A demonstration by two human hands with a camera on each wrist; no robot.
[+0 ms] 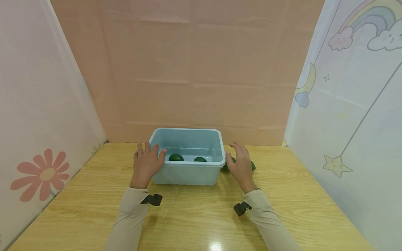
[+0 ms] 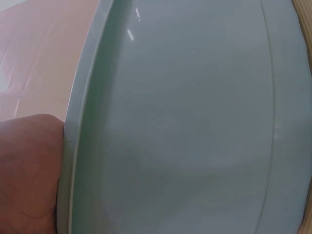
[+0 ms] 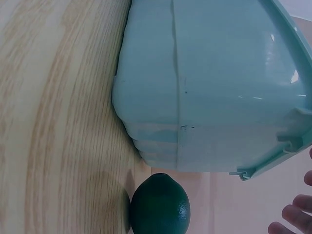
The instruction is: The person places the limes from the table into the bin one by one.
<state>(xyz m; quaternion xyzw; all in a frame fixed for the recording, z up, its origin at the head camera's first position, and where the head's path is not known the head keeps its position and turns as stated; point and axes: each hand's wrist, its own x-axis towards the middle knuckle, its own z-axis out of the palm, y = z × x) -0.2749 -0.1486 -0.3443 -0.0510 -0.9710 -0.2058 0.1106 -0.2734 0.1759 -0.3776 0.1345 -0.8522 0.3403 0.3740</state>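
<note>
A pale blue bin (image 1: 188,174) sits on the wooden surface (image 1: 201,216), close to the pink back wall (image 1: 194,69). The left hand (image 1: 147,164) rests against the bin's left side, its fingers (image 1: 147,148) straight and slightly spread, the thumb lying over the near left corner of the rim; the left wrist view shows only the bin's wall (image 2: 185,126) up close with a bit of the hand (image 2: 27,170) against the rim. The right hand (image 1: 240,165) is at the bin's right side, fingers relaxed and a little apart, touching or nearly touching the rim; which one cannot be told. Two dark green avocados (image 1: 176,157) (image 1: 200,159) lie inside the bin. More dark green fruit lies on the surface just right of the bin, partly hidden by the right hand (image 1: 252,166); the right wrist view shows one (image 3: 160,204) just beside the bin's corner (image 3: 209,97).
</note>
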